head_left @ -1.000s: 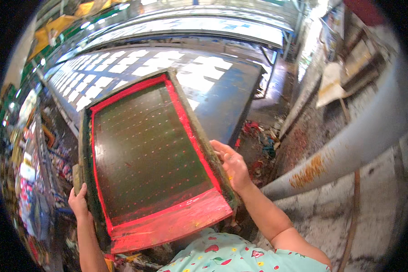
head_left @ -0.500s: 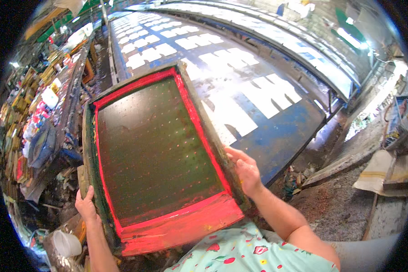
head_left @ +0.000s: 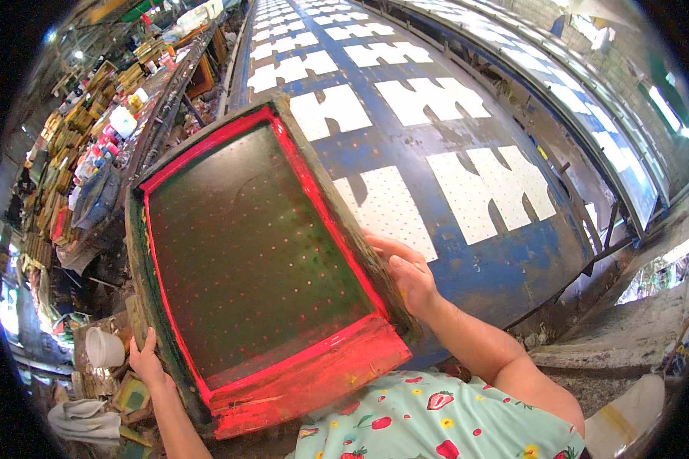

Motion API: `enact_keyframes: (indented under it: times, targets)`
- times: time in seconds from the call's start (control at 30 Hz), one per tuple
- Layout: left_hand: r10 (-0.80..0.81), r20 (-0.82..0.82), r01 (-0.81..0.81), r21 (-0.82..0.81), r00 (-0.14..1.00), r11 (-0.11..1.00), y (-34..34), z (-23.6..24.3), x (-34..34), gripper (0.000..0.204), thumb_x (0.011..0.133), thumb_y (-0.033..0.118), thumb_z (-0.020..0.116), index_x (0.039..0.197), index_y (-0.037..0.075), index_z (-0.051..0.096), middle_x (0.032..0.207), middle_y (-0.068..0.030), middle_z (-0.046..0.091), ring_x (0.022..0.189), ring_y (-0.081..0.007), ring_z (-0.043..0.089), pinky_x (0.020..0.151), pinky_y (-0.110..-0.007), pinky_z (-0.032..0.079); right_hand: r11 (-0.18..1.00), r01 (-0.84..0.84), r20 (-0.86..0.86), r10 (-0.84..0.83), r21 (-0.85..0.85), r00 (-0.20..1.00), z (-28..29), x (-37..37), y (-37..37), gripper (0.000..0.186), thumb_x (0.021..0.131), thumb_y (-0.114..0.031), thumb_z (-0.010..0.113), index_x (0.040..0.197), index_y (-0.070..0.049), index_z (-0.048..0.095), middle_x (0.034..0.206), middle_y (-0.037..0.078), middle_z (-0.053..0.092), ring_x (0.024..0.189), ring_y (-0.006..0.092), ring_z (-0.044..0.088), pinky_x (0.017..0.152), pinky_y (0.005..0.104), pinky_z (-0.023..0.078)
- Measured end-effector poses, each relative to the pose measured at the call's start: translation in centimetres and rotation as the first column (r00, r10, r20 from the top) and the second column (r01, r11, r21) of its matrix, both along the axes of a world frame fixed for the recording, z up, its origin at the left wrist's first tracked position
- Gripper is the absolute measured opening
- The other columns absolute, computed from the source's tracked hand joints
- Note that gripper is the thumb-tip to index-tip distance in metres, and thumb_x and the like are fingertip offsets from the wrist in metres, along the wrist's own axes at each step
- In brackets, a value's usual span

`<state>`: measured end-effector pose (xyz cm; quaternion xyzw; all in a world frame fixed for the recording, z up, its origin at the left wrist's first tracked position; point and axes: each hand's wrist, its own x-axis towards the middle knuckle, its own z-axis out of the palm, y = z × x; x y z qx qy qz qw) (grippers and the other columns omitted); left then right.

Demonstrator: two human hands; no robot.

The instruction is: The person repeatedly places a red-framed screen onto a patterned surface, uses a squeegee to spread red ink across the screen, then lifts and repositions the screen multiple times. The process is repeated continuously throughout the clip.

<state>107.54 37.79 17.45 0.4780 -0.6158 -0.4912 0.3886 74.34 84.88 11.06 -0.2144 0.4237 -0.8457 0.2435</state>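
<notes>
Left of frame centre, screen [head_left: 260, 252] is gripped at opposite side edges by left hand [head_left: 147, 359] and right hand [head_left: 407, 279].

The head fisheye looks down, close above the framed screen [head_left: 260, 252], and along the table [head_left: 490, 279].

White cloth [head_left: 86, 423] newly in view, lower left
</notes>
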Motion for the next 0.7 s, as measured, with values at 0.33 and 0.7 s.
enact_keyframes:
  times: [0.33, 0.7]
  targets:
    - [-0.087, -0.023, 0.088, 0.054, 0.996, 0.995, 9.2, 0.6, -7.8, 0.036, 0.106, 0.012, 0.080, 0.139, -0.002, 0.074, 0.127, -0.0077, 0.079, 0.110, -0.0200, 0.074, 0.098, -0.037, 0.056, 0.998, 0.022, 0.041, -0.025, 0.060, 0.999, -0.4, -5.6, 10.5, 0.057, 0.110, -0.023, 0.063, 0.158, 0.007, 0.063, 0.176, 0.020, 0.051, 0.160, 0.0273, 0.049, 0.135, 0.0431, 0.033]
    - [-0.273, -0.103, 0.285, 0.125, 0.956, 0.950, 15.4, -5.3, -19.6, 0.035, 0.102, 0.007, 0.083, 0.135, -0.003, 0.075, 0.123, -0.0061, 0.081, 0.108, -0.0167, 0.074, 0.101, -0.034, 0.055, 0.967, 0.241, -0.027, -0.240, 0.083, 0.970, 3.0, -4.7, 21.5, 0.066, 0.111, -0.027, 0.065, 0.164, 0.010, 0.052, 0.169, 0.025, 0.057, 0.146, 0.0299, 0.064, 0.127, 0.0444, 0.047]
